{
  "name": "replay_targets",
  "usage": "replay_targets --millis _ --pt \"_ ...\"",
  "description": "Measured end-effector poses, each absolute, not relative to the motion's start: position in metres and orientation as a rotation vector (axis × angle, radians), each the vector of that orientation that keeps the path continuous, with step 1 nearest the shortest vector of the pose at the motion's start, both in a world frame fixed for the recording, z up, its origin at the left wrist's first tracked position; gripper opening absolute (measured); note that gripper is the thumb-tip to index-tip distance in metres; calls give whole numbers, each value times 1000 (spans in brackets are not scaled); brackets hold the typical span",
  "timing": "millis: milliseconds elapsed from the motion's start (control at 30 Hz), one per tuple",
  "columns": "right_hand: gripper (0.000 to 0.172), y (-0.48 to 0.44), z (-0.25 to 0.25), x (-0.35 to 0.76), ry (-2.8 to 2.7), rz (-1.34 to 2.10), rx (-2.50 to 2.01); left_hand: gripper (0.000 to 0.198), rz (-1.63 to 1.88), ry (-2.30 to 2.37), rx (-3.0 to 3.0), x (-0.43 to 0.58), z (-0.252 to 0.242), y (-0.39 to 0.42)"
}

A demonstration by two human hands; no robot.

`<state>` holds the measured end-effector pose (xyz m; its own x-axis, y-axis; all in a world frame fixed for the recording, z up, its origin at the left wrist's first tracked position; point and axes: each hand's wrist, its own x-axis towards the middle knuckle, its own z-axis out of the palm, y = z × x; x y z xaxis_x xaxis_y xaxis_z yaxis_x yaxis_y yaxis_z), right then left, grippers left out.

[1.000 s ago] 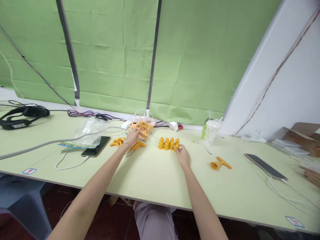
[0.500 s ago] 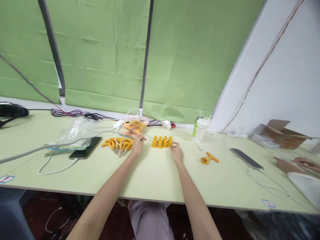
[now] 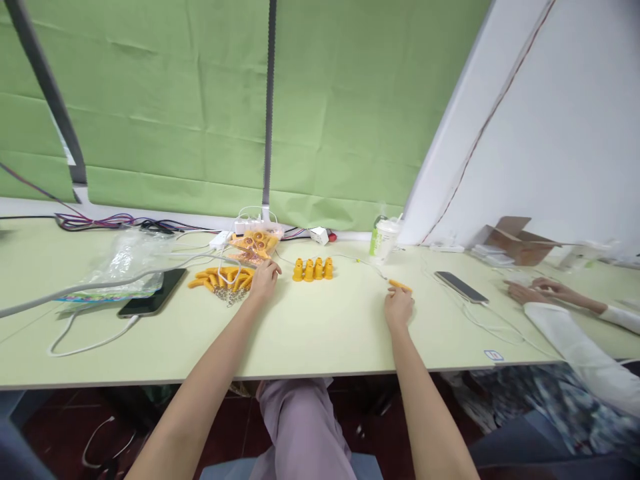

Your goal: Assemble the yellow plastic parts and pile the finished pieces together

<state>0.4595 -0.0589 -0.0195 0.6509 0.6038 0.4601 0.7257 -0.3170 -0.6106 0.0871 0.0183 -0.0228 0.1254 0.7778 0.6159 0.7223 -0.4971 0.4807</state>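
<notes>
My right hand (image 3: 399,307) is closed on a yellow T-shaped plastic piece (image 3: 400,285), at the right of the table; most of its funnel-like end is hidden by the fingers. My left hand (image 3: 265,280) rests with fingers apart, holding nothing visible, beside a pile of curved yellow handles (image 3: 225,277) with small metal chains (image 3: 229,294). Between my hands several yellow cone-shaped cups (image 3: 313,269) stand upright in a row. Behind my left hand lies a clear bag of yellow parts (image 3: 257,241).
A black phone (image 3: 153,295) lies at left, partly under clear plastic bags (image 3: 120,263). A white cup (image 3: 386,241) stands at the back. Another phone (image 3: 461,287) with a cable lies at right. Further right are a cardboard box (image 3: 520,241) and another person's hands (image 3: 537,291).
My right hand has moved right from the row of cups and taken hold of the T-shaped piece. My left hand has stayed by the handles. The camera view has shifted.
</notes>
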Motion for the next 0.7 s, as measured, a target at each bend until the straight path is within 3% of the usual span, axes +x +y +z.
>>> replay_targets --millis 100,267,433,533,700 --pt "35 -45 2 436 -1034 -49 -1547 23 1451 1520 2314 91 -18 16" --pt "45 -12 37 349 -1161 708 -929 55 1781 1438 2515 97 -11 13" --pt "33 5 17 293 -1176 1192 -821 41 1559 1564 2870 86 -11 11" --pt "28 8 1 295 -1061 1271 -847 36 1345 1496 2989 83 -9 12" --pt "30 3 1 315 -1168 1361 -835 23 1344 1357 2722 91 -2 9"
